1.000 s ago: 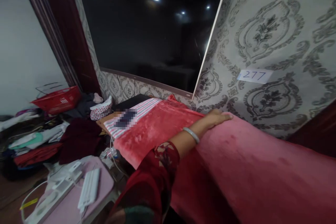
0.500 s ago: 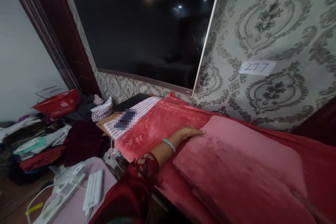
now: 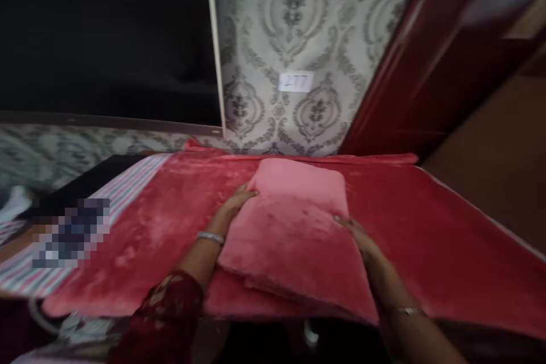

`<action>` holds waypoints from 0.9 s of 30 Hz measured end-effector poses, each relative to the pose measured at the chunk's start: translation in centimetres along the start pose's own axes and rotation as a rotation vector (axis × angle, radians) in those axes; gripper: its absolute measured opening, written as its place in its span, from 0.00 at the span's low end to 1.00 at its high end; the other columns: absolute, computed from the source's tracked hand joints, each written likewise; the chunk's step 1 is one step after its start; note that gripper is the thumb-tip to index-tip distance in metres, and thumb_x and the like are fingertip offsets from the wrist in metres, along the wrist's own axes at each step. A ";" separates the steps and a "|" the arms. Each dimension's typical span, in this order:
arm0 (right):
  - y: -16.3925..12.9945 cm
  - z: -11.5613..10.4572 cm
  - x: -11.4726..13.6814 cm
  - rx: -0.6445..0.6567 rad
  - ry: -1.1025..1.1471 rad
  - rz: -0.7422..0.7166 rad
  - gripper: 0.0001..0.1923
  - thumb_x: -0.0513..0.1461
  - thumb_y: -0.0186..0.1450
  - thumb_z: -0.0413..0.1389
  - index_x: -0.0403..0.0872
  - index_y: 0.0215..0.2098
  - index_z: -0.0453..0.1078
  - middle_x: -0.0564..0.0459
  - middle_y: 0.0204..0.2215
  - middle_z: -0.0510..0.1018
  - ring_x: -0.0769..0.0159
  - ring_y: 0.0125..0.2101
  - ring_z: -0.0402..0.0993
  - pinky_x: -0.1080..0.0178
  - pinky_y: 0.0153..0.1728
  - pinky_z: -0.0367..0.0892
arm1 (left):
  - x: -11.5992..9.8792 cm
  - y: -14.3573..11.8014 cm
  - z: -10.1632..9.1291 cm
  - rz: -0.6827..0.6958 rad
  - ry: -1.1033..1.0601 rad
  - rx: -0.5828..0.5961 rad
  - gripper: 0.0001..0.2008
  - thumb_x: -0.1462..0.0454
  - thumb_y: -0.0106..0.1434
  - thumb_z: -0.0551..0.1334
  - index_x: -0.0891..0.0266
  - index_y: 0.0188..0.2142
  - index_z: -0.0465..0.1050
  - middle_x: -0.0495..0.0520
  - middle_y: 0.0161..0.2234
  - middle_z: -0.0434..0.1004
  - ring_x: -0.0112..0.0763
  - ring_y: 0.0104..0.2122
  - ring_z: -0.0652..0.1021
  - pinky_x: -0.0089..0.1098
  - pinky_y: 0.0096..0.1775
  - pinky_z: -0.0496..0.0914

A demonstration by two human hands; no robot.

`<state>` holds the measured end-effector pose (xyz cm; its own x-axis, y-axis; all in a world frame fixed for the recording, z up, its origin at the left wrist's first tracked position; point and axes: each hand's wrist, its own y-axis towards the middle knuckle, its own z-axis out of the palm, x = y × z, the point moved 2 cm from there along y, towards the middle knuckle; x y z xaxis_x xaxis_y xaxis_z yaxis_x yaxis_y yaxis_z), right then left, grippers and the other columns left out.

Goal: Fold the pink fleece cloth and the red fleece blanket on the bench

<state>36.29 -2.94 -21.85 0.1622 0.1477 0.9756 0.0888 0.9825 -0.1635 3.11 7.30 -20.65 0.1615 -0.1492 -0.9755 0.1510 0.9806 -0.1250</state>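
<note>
Folded pink blanket (image 3: 294, 227) lies flat on a red fleece cover (image 3: 426, 239), near the patterned wall (image 3: 294, 23). Left hand (image 3: 234, 205) flat against its left edge, fingers open — pressing, not gripping. Right hand (image 3: 358, 236) on its right edge, fingers spread open. Striped cloth (image 3: 128, 182) at left — dark screen (image 3: 106, 40) above.

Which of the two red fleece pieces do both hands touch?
The folded pink piece: left hand and right hand press its sides. It lies on the darker red blanket, spread flat beneath.
</note>
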 end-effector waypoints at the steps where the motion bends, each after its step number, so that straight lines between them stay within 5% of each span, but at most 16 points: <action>1: 0.1 -0.5 -0.1 -0.016 0.015 0.030 0.22 0.51 0.50 0.71 0.50 0.40 0.77 0.48 0.38 0.85 0.47 0.43 0.80 0.49 0.45 0.76 | -0.1 0.3 0.0 -0.005 0.007 0.001 0.36 0.63 0.38 0.78 0.64 0.49 0.77 0.54 0.42 0.84 0.42 0.44 0.81 0.34 0.45 0.75; 4: 1.1 -0.6 -0.4 -0.025 0.075 0.051 0.28 0.51 0.43 0.73 0.49 0.38 0.77 0.48 0.35 0.85 0.45 0.42 0.81 0.48 0.46 0.76 | -0.3 0.7 -0.1 -0.019 0.023 -0.008 0.33 0.61 0.40 0.78 0.62 0.48 0.77 0.54 0.40 0.84 0.40 0.40 0.82 0.33 0.41 0.77; 12: 2.5 -1.0 -1.4 0.101 0.153 -0.010 0.28 0.51 0.49 0.71 0.48 0.43 0.75 0.47 0.38 0.85 0.48 0.42 0.82 0.48 0.47 0.76 | -0.4 0.7 -0.3 -0.106 0.041 -0.060 0.28 0.58 0.44 0.79 0.65 0.44 0.78 0.60 0.33 0.84 0.42 0.30 0.84 0.35 0.30 0.78; 22: 2.8 -1.7 -1.5 0.066 0.147 0.042 0.22 0.48 0.50 0.69 0.51 0.41 0.73 0.51 0.36 0.85 0.51 0.43 0.82 0.50 0.47 0.77 | -2.0 -0.8 0.7 -0.220 0.034 -0.024 0.28 0.63 0.46 0.78 0.64 0.47 0.78 0.60 0.33 0.85 0.42 0.28 0.83 0.36 0.30 0.80; 27: 1.1 -1.5 -0.5 0.082 0.157 0.091 0.22 0.49 0.52 0.68 0.52 0.42 0.73 0.51 0.39 0.85 0.50 0.46 0.80 0.48 0.50 0.75 | -2.0 -4.1 -0.3 -0.279 0.079 -0.008 0.26 0.59 0.44 0.79 0.64 0.43 0.80 0.62 0.35 0.85 0.47 0.34 0.84 0.38 0.34 0.81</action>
<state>37.75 -2.09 -22.72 0.3177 0.2229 0.9216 -0.0122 0.9729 -0.2311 1.90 3.66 -18.21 0.0386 -0.4029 -0.9144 0.1716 0.9042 -0.3912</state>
